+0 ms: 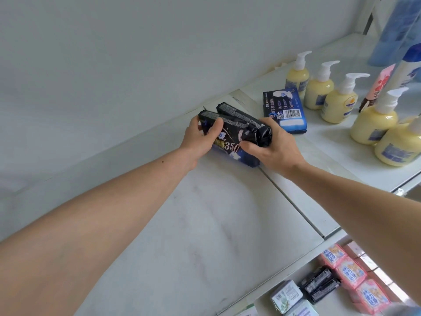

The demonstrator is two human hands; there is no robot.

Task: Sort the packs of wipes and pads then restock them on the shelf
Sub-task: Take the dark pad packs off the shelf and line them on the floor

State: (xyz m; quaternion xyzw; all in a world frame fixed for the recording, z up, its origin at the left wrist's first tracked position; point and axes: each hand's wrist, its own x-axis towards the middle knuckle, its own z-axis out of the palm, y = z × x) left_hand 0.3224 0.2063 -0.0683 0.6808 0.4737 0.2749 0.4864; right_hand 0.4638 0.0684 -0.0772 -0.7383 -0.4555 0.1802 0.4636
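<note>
Gripping the near end of the dark pad packs (237, 135), the left hand (200, 137) curls thumb and fingers round them on the white shelf (205, 224); the right hand (275, 149) clasps their far end, just beside a blue pack (284, 110).

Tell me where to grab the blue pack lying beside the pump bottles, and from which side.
Grip the blue pack across its long edges, coming from above and the near side. It lies flat with its top exposed; the pump bottles crowd its right, and the right hand is nearest.
</note>
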